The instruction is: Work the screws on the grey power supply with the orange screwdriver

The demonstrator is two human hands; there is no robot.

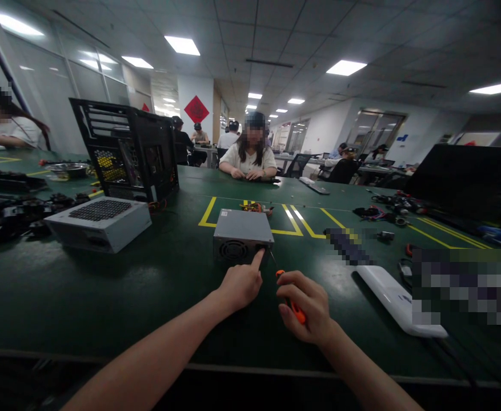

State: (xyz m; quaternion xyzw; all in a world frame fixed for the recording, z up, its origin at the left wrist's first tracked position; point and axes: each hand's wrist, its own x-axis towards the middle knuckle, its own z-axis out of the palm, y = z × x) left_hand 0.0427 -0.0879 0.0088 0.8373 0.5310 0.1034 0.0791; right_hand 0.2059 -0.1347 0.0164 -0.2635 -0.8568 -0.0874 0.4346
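A grey computer power supply (244,227) sits on the green table in front of me, its fan grille and socket side facing me. My left hand (241,284) stretches its index finger to the right end of that side, by the socket; the other fingers are curled and I see nothing held. My right hand (308,305) is wrapped round an orange-handled screwdriver (297,311). The screwdriver's thin shaft points up and left, with its tip close to the unit's right front edge. Whether the tip touches a screw is too small to tell.
Left stand a second power supply (100,222) and an open black computer case (125,151). To the right lie a white power-bank-like device (398,299) and cables (383,214). A dark monitor (468,177) stands far right. Across the table sits a person (250,151).
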